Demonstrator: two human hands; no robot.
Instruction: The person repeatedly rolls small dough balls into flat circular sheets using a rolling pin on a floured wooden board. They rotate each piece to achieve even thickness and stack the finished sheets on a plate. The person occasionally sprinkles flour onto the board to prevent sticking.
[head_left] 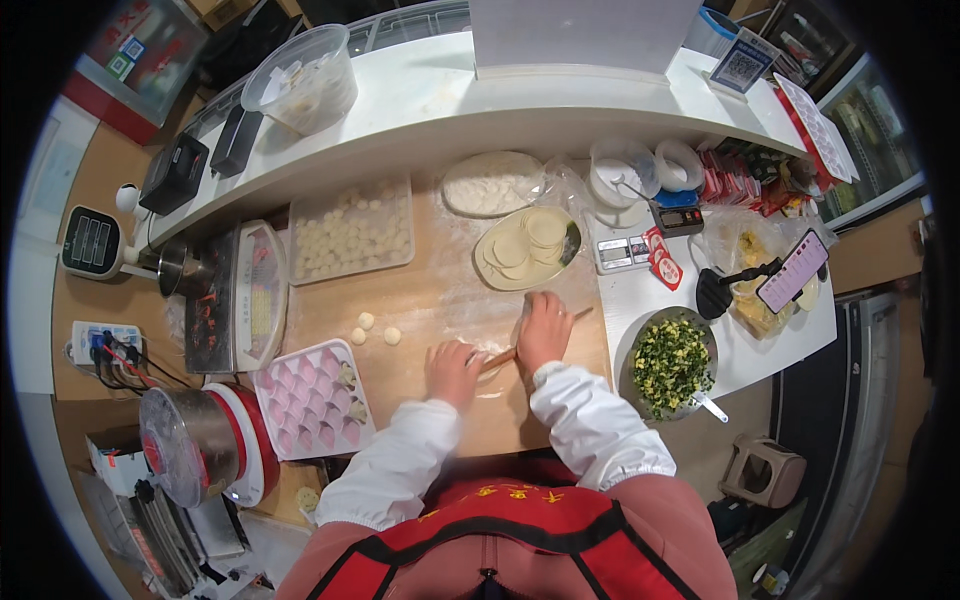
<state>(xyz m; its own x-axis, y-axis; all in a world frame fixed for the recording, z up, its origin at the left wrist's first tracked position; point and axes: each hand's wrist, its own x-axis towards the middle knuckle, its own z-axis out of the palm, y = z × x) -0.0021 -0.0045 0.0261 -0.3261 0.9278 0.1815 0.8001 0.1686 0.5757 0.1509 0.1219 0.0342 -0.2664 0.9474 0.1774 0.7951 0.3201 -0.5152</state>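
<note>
A thin wooden rolling pin (498, 359) lies slanted on the floured wooden board (440, 310). My right hand (546, 330) is closed over it, and its far end pokes out to the right. At the pin's left end is my left hand (453, 374), fingers curled down to the board; what they hold is hidden. A pale patch by the pin, dough or flour, is hard to tell apart. Three small dough balls (366, 321) sit left of my hands. Beyond them, round rolled wrappers (545, 228) lie stacked on an oval tray (491, 277).
Many dough balls fill a clear tray (408, 245) at back left. A pink-and-white moulded tray (362, 440) with a few dumplings stands left, beside a red mixer (245, 440). Right are a bowl of chopped green-and-yellow filling (668, 365), a scale (622, 255) and a phone on a stand (793, 270).
</note>
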